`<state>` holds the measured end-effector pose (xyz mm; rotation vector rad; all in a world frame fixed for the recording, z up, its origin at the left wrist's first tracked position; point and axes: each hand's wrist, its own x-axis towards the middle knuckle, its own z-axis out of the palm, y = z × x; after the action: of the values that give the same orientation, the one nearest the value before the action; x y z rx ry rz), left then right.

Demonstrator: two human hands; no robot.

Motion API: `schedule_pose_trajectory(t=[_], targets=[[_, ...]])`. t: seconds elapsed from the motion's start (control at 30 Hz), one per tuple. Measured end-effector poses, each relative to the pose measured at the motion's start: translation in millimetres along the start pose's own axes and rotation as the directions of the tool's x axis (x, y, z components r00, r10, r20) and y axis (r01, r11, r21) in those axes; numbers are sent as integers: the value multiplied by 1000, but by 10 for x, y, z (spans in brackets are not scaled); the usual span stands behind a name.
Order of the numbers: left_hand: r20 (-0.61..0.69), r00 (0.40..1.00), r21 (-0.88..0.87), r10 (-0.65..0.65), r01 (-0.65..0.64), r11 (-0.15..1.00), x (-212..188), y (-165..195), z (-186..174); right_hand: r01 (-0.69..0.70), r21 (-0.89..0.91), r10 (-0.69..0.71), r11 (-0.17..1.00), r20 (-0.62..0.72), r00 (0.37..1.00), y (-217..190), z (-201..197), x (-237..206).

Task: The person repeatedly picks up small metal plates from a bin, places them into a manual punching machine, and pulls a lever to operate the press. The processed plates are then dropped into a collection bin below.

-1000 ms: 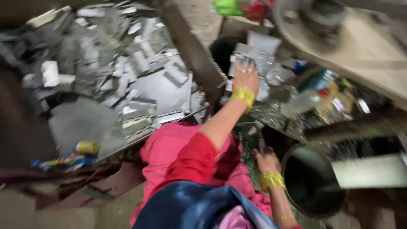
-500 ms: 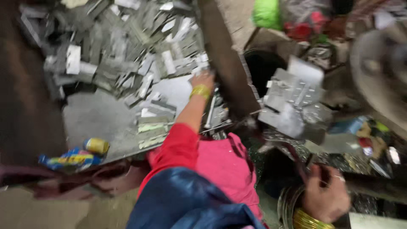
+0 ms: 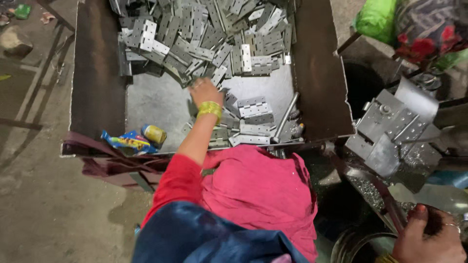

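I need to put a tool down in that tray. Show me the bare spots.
Bare floor of the tray lies left of the left hand, between the hinge pile and the wrapper. A smaller patch lies right of it. The far end is crowded.

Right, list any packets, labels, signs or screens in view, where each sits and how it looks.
Wrapper: front left corner of the metal tray, lying flat; long crinkled packet, blue with yellow and red.
Small can: right beside the wrapper, on its side; short cylinder, yellow-green label.
Green bag: top right, outside the tray; bulging bright green plastic.
No signs or screens.
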<state>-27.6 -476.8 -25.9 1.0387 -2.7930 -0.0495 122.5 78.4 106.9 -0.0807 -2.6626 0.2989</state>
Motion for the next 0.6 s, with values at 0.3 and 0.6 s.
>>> schedule_pose_trajectory(t=[0.3, 0.6], targets=[[-26, 995, -165, 93, -96, 982, 248, 158, 391, -73, 163, 66, 984, 46, 997, -50, -3, 149], [67, 887, -215, 458, -435, 874, -414, 365, 245, -70, -251, 53, 965, -74, 996, -74, -6, 143]])
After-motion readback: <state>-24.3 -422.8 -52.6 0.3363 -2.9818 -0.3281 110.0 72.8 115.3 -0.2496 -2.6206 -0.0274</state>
